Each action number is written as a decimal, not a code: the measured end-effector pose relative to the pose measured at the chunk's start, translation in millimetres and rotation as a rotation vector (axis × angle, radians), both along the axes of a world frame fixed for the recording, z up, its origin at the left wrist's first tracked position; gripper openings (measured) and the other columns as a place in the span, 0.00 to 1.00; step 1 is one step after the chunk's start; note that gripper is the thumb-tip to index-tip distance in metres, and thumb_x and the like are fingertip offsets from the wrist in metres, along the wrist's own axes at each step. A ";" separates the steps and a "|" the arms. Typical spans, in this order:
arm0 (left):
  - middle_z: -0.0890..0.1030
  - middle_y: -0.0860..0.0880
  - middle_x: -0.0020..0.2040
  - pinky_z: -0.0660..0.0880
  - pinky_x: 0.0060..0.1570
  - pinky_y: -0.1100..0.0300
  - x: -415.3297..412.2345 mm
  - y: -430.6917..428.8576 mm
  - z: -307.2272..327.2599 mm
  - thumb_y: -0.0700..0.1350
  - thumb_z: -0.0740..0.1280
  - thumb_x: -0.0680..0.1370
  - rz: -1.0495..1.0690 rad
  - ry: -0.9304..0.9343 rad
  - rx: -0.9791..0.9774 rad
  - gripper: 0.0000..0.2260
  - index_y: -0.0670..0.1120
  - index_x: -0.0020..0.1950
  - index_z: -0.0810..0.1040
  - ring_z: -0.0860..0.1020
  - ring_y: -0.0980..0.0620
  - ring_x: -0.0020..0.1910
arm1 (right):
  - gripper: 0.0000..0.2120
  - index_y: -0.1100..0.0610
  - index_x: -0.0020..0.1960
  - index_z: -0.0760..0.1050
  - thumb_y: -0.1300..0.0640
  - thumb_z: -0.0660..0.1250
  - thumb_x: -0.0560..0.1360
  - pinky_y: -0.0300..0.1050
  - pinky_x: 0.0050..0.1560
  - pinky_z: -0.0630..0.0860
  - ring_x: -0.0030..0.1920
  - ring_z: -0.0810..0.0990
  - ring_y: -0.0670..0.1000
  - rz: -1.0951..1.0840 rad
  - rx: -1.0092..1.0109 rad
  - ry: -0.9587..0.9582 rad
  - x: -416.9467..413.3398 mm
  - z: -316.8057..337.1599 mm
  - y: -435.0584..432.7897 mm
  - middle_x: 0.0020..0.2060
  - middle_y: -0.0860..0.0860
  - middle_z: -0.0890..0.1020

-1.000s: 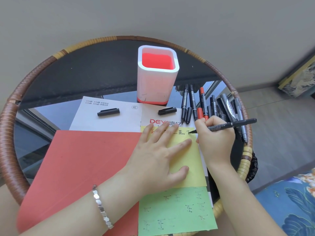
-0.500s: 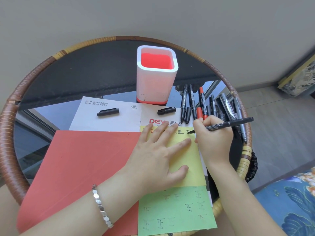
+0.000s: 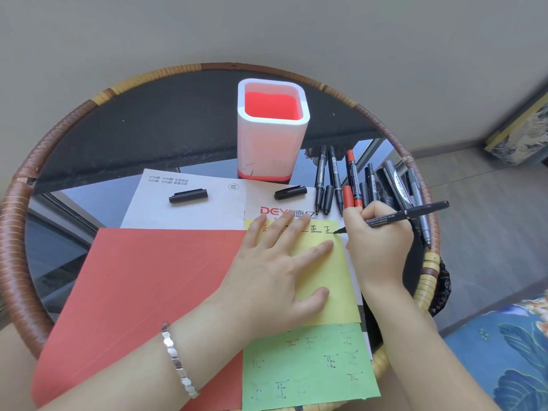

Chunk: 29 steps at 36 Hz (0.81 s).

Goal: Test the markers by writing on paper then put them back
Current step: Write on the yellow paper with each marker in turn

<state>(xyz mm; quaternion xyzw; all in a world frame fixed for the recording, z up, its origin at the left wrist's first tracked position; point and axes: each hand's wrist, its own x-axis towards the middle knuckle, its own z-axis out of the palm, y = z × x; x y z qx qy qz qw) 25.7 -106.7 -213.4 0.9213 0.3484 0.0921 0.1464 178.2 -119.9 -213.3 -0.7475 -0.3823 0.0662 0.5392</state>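
Observation:
My right hand (image 3: 378,244) grips a black marker (image 3: 409,215), its tip touching the top right corner of the yellow paper (image 3: 329,280) beside several written characters. My left hand (image 3: 275,268) lies flat with spread fingers on the yellow paper, pressing it down. A green paper (image 3: 305,366) with several marks lies below it. Several black markers and one red marker (image 3: 353,179) lie in a row at the right. The white and red pen holder (image 3: 271,132) stands behind. Two black caps (image 3: 188,195) (image 3: 290,192) lie on the white sheet (image 3: 178,209).
A large red sheet (image 3: 142,292) covers the left of the round glass table with a rattan rim (image 3: 17,232). The table stands against a beige wall. Floor and patterned blue fabric (image 3: 510,351) lie to the right.
The marker tip has moved a little on the yellow paper's top right corner, where a further character now shows. My left hand stays pressed on the paper.

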 end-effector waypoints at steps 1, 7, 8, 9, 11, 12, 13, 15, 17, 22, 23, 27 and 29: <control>0.68 0.45 0.70 0.48 0.67 0.47 0.1 0.0 0.3 0.63 0.55 0.69 -0.001 0.002 -0.002 0.26 0.59 0.67 0.69 0.63 0.45 0.71 | 0.14 0.68 0.27 0.65 0.65 0.64 0.68 0.44 0.31 0.68 0.26 0.69 0.61 -0.011 -0.004 -0.004 0.6 0.1 0.1 0.23 0.68 0.72; 0.65 0.46 0.72 0.45 0.68 0.47 -0.2 0.3 0.1 0.63 0.55 0.70 -0.009 -0.018 -0.014 0.27 0.60 0.68 0.67 0.59 0.46 0.73 | 0.16 0.59 0.26 0.66 0.60 0.64 0.71 0.38 0.28 0.68 0.23 0.70 0.49 -0.002 0.151 -0.019 -3.8 3.3 -2.8 0.20 0.57 0.72; 0.65 0.46 0.72 0.45 0.67 0.47 -0.3 0.4 0.1 0.63 0.55 0.70 -0.010 -0.015 -0.014 0.27 0.59 0.68 0.68 0.59 0.45 0.72 | 0.16 0.56 0.27 0.66 0.59 0.64 0.72 0.33 0.27 0.67 0.23 0.70 0.47 0.006 0.196 -0.006 -4.8 5.1 -3.9 0.20 0.53 0.72; 0.66 0.46 0.72 0.46 0.67 0.47 -0.2 0.4 0.4 0.63 0.55 0.70 -0.012 -0.011 -0.011 0.27 0.59 0.68 0.68 0.60 0.45 0.72 | 0.15 0.55 0.29 0.68 0.57 0.65 0.73 0.31 0.28 0.67 0.23 0.71 0.45 0.021 0.241 0.020 -5.9 7.2 -5.1 0.20 0.49 0.72; 0.67 0.46 0.71 0.47 0.67 0.47 -0.1 1.1 -0.2 0.63 0.55 0.70 -0.020 -0.013 -0.007 0.26 0.58 0.67 0.70 0.61 0.45 0.72 | 0.11 0.53 0.35 0.68 0.55 0.66 0.73 0.31 0.28 0.68 0.22 0.73 0.43 0.055 0.320 0.098 -6.1 11.1 -8.1 0.22 0.47 0.75; 0.67 0.46 0.71 0.48 0.66 0.46 -0.4 1.0 -0.4 0.63 0.55 0.70 -0.020 -0.017 -0.011 0.26 0.58 0.66 0.70 0.62 0.45 0.72 | 0.11 0.51 0.37 0.66 0.55 0.68 0.73 0.31 0.27 0.68 0.22 0.73 0.43 0.073 0.339 0.132 -5.2 12.6 -10.1 0.23 0.45 0.75; 0.68 0.46 0.71 0.48 0.66 0.46 -0.8 0.7 -0.8 0.62 0.56 0.70 -0.016 -0.026 -0.014 0.26 0.57 0.65 0.72 0.63 0.45 0.71 | 0.11 0.50 0.38 0.66 0.54 0.68 0.73 0.31 0.27 0.69 0.23 0.73 0.42 0.101 0.338 0.147 -4.2 13.6 -11.6 0.24 0.43 0.76; 0.70 0.46 0.69 0.51 0.66 0.47 -1.3 0.0 -1.7 0.61 0.57 0.71 -0.002 -0.063 -0.011 0.24 0.54 0.62 0.74 0.65 0.46 0.70 | 0.10 0.47 0.39 0.68 0.51 0.70 0.71 0.30 0.30 0.70 0.28 0.74 0.40 0.184 0.282 0.089 -3.4 15.7 -15.2 0.28 0.41 0.76; 0.74 0.45 0.66 0.52 0.65 0.48 -1.5 0.0 1.7 0.59 0.56 0.72 0.015 -0.112 -0.023 0.22 0.50 0.59 0.76 0.68 0.46 0.68 | 0.08 0.45 0.42 0.71 0.53 0.70 0.71 0.29 0.36 0.71 0.35 0.75 0.37 0.276 0.190 -0.033 -5.3 16.0 -18.6 0.33 0.39 0.76; 0.80 0.50 0.55 0.62 0.55 0.65 -7.1 3.5 32.4 0.51 0.55 0.78 0.161 -0.431 -0.101 0.17 0.44 0.57 0.77 0.73 0.56 0.56 | 0.15 0.56 0.54 0.77 0.67 0.67 0.70 0.22 0.47 0.67 0.41 0.73 0.37 0.310 0.037 -0.298 -22.9 13.4 -25.7 0.43 0.45 0.76; 0.79 0.53 0.54 0.64 0.52 0.68 -9.6 4.0 42.3 0.52 0.54 0.79 0.218 -0.483 -0.212 0.16 0.47 0.58 0.76 0.72 0.60 0.53 | 0.15 0.58 0.55 0.78 0.67 0.66 0.69 0.23 0.47 0.67 0.40 0.72 0.38 0.304 0.042 -0.332 -27.7 14.5 -26.2 0.43 0.46 0.76; 0.79 0.59 0.48 0.77 0.46 0.60 -21.9 6.4 56.7 0.55 0.60 0.75 0.298 -0.517 -0.645 0.12 0.60 0.58 0.70 0.79 0.62 0.43 | 0.16 0.58 0.57 0.77 0.65 0.65 0.70 0.25 0.48 0.69 0.41 0.73 0.40 0.349 0.057 -0.343 -45.6 22.4 -26.0 0.44 0.46 0.77; 0.80 0.58 0.43 0.79 0.42 0.51 -28.0 5.0 57.1 0.51 0.62 0.76 0.307 -0.509 -0.704 0.11 0.59 0.58 0.70 0.80 0.59 0.38 | 0.17 0.57 0.58 0.77 0.64 0.64 0.70 0.29 0.48 0.71 0.43 0.73 0.41 0.400 0.048 -0.341 -52.4 26.1 -25.0 0.45 0.48 0.78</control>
